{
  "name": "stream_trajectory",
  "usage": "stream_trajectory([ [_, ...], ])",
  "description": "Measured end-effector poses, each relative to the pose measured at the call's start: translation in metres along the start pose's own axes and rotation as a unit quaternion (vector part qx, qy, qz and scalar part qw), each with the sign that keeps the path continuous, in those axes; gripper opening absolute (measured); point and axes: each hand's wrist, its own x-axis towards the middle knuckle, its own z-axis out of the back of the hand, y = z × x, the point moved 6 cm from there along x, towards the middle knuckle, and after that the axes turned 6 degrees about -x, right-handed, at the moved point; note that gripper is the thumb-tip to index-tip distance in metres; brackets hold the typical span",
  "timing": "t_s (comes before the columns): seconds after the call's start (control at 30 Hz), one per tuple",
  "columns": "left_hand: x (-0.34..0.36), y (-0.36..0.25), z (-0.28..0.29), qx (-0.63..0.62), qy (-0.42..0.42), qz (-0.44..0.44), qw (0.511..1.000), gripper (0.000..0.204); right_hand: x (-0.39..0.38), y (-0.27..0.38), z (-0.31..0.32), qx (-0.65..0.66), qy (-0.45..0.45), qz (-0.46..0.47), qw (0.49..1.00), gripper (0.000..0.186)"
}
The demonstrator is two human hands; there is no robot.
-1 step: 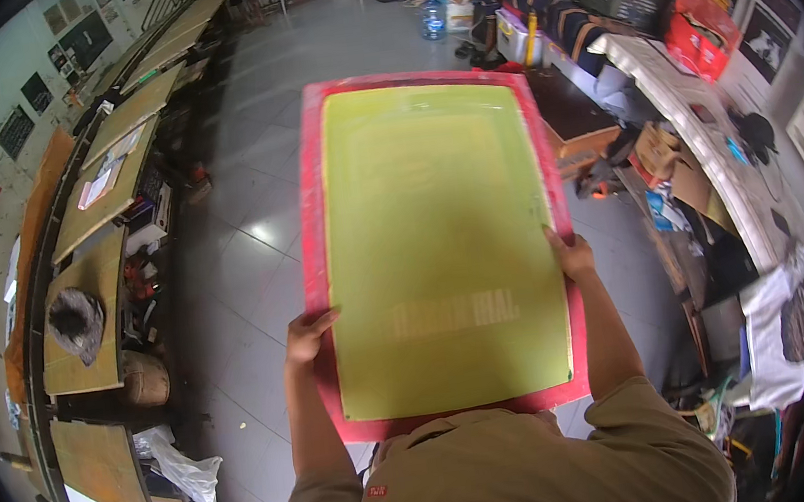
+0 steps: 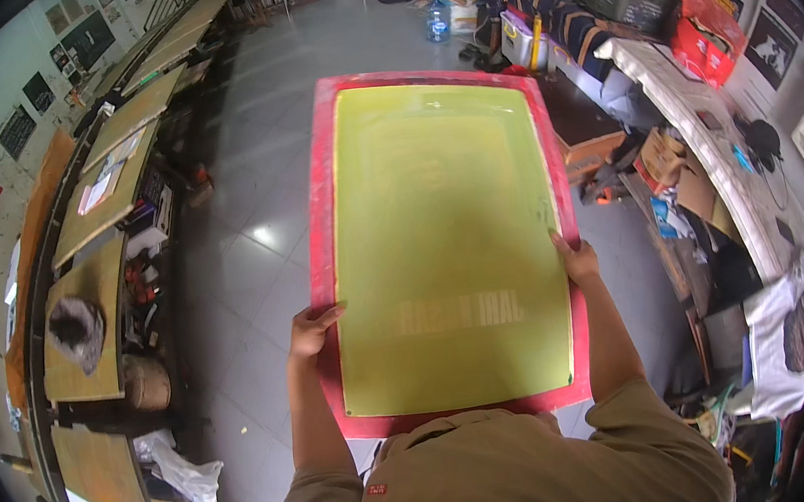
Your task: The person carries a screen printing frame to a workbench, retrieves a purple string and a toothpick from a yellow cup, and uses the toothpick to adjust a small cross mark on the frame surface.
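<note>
Between my two hands I hold up a large screen-printing frame (image 2: 580,350) with red edges, in front of my body. Its yellow-green coated mesh (image 2: 437,207) fills the middle, with faint pale block lettering low on it and a darker shadow across the centre. My left hand (image 2: 310,332) is closed on the left edge, its thumb over the front. My right hand (image 2: 578,261) grips the right edge slightly higher, thumb also on the face. The fingers behind the frame are hidden.
A long row of board-topped tables (image 2: 82,317) runs along the left, with a grey cloth bundle (image 2: 77,331) on one. Beyond the frame lies grey tiled floor (image 2: 252,238). To the right are a cluttered bench (image 2: 690,169), a red bag (image 2: 703,36) and a blue water bottle (image 2: 436,19).
The screen-printing frame has shifted very slightly to the right in view, and the room has shifted a little with it. Both hands keep their hold on its edges.
</note>
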Motion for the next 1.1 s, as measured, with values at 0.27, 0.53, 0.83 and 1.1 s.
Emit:
stream_trajectory([
  [0.27, 0.238, -0.106, -0.078, -0.018, 0.042, -0.024, 0.999, 0.033, 0.224, 0.068, -0.018, 0.009, -0.095, -0.004, 0.995, 0.102],
  [0.53, 0.380, -0.167, -0.043, -0.062, -0.026, -0.069, 0.995, 0.038, 0.365, 0.259, -0.062, 0.032, -0.067, 0.103, 0.992, 0.100],
  [0.83, 0.576, -0.211, 0.082, -0.045, -0.153, -0.074, 0.984, 0.042, 0.511, 0.520, -0.207, -0.061, -0.065, 0.154, 0.984, 0.085],
  [1.1, 0.780, -0.304, 0.159, 0.029, -0.159, -0.022, 0.987, 0.044, 0.643, 0.661, -0.313, 0.109, 0.024, 0.193, 0.975, 0.077],
])
